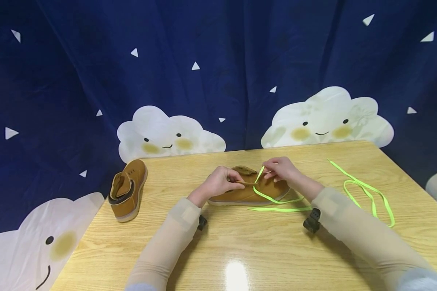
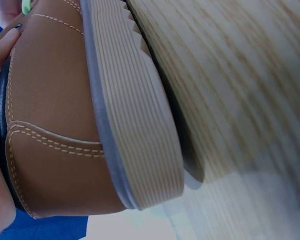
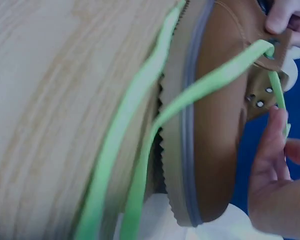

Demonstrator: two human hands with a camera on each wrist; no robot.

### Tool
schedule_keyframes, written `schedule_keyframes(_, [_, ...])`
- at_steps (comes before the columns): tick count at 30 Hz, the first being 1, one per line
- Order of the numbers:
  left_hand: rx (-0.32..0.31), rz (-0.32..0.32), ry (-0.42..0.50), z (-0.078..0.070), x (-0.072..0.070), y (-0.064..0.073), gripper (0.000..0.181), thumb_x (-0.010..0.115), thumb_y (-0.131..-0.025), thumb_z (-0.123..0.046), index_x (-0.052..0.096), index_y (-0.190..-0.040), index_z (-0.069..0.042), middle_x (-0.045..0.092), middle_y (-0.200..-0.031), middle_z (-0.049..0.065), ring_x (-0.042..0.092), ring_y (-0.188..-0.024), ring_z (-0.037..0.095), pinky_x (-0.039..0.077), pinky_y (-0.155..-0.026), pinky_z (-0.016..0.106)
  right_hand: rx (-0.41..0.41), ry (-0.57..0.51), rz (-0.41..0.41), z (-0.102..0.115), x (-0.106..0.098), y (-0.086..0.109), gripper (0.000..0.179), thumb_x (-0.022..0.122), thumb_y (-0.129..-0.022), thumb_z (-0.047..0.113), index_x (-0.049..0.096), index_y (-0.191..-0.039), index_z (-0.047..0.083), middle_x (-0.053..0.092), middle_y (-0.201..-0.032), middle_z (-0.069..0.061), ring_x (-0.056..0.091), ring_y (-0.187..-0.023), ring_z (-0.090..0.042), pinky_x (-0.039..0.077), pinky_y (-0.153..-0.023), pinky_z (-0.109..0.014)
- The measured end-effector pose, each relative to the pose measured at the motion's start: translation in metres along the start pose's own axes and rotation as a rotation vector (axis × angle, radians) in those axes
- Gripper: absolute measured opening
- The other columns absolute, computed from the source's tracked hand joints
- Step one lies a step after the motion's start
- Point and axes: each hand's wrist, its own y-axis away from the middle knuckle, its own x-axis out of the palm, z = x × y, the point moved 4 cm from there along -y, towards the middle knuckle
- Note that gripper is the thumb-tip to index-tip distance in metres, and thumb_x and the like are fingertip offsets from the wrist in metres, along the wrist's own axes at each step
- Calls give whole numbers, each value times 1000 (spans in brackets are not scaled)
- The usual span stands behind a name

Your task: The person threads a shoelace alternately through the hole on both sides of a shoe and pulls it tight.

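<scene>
Pinching shoe flap (image 1: 249, 184) with left hand (image 1: 220, 181) | pinching threaded green lace (image 3: 210, 87) with right hand (image 1: 282, 167) | other shoe (image 1: 138, 182) at left

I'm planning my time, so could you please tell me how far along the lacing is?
Done: the green lace passes through an eyelet in one shoe flap. In hand: the left hand pinches that flap; the right hand pinches the emerging strand. Remaining, apparently: no lace shows in the opposite flap's visible eyelets, nor in the other shoe.
</scene>
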Motion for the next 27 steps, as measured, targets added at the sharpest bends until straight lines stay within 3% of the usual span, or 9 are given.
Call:
schedule_keyframes(5, [1, 3, -6, 0, 0, 0, 5, 78, -83, -13, 77, -83, -9, 65, -66, -7, 41, -53, 5, 33, -50, 22, 29, -329, 42, 8, -11, 0, 19, 39, -105, 10, 50, -100, -5, 73, -82, -3, 68, -63, -6, 50, -54, -15])
schedule_keyframes(9, [0, 4, -3, 1, 0, -1, 4, 78, -83, -13, 76, -83, -10, 66, -68, -7, 41, -53, 5, 32, -50, 22, 12, -479, 31, 18, -24, 0, 21, 35, -106, 8, 49, -103, -7, 72, -81, -8, 71, -71, -12, 53, -66, -18])
schedule_keyframes(16, [6, -2, -12, 0, -1, -2, 4, 79, -83, -13, 76, -83, -10, 66, -68, -7, 41, -53, 6, 32, -50, 21, -38, -522, -43, 37, -51, 4, 15, 39, -104, 6, 49, -102, -5, 70, -77, -8, 70, -71, -12, 53, -73, -19])
schedule_keyframes(27, [-3, 4, -4, 1, 1, 0, 4, 78, -84, -14, 76, -84, -10, 65, -68, -8, 43, -54, 6, 34, -51, 22, -100, -592, -219, 52, -96, 14, 18, 43, -103, 6, 53, -90, -3, 70, -74, -9, 70, -67, -12, 53, -68, -19])
